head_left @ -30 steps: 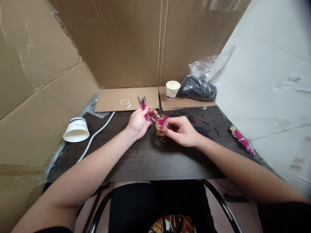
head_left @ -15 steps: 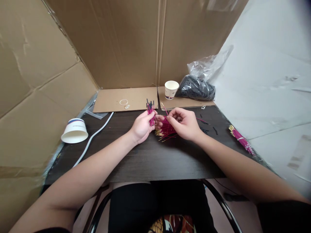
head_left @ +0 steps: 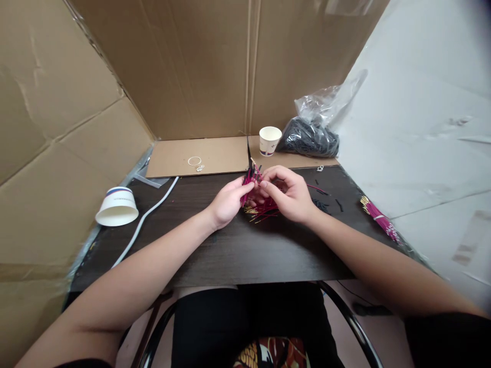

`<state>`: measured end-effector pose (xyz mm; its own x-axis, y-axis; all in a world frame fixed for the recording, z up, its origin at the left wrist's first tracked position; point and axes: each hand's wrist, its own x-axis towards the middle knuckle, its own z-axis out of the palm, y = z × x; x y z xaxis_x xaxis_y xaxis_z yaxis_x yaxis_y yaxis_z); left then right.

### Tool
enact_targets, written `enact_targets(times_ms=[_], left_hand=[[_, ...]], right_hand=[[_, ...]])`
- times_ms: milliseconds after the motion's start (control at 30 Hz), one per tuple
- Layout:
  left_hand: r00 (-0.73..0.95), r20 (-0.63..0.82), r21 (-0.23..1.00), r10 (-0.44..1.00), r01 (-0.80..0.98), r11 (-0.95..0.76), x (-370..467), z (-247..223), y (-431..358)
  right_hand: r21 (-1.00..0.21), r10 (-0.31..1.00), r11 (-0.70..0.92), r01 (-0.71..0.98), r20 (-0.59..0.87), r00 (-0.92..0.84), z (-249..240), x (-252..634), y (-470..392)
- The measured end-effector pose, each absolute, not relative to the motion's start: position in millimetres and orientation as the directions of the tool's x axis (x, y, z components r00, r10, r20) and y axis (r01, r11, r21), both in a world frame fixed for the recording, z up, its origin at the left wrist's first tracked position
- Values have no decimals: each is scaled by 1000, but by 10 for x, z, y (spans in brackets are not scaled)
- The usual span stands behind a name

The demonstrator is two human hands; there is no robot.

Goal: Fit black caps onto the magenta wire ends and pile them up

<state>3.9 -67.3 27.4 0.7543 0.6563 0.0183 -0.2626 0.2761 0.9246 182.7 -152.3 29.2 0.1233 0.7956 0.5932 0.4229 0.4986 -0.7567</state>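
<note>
The left hand (head_left: 227, 204) grasps a bunch of wires (head_left: 246, 193), thumb pressed across it, dark tips upward, above the tabletop (head_left: 230, 260) between centre and far edge. The right hand (head_left: 292, 198) appears to pinch a single wire (head_left: 257, 170) by its lower part, gold end up, against the bunch. Loose wires (head_left: 264, 210) lie under the hands.

Handling, as judged: each wire is very light, thin and flexible, fairly smooth, liable to slide or bend; its metal end looks the delicate part. Best hold is on the coloured length, close behind the end; the bunch, around its middle.

Count: one held bunch; one loose pile, wires too overlapped to number; one tied bundle (head_left: 379, 219) by the right edge; two paper cups, one upright (head_left: 268, 143) beyond the far edge, one overturned or tilted (head_left: 117, 208) at the left; one plastic bag (head_left: 310, 138) of black pieces; one pale cable (head_left: 143, 220). Scattered black sleeves (head_left: 321, 205) cannot be counted.
</note>
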Motion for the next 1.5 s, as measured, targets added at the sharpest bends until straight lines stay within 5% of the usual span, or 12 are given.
enact_targets(times_ms=[267,533,733,1500], left_hand=[[707,-26,843,706,-364,396,6,375,-577],[738,-14,746,675,-442,499,8,439,-654],[795,55,756,605,-429,495,30,389,-717],[777,19,765,630,-417,491,74,317,-699]], right_hand=[[-560,746,344,754,650,143,298,1912,-1493],[-566,786,510,648,612,-83,249,1769,-1550],[-735,863,445,512,505,-26,171,1694,-1542],[-697,830,478,534,557,-16,175,1710,-1508]])
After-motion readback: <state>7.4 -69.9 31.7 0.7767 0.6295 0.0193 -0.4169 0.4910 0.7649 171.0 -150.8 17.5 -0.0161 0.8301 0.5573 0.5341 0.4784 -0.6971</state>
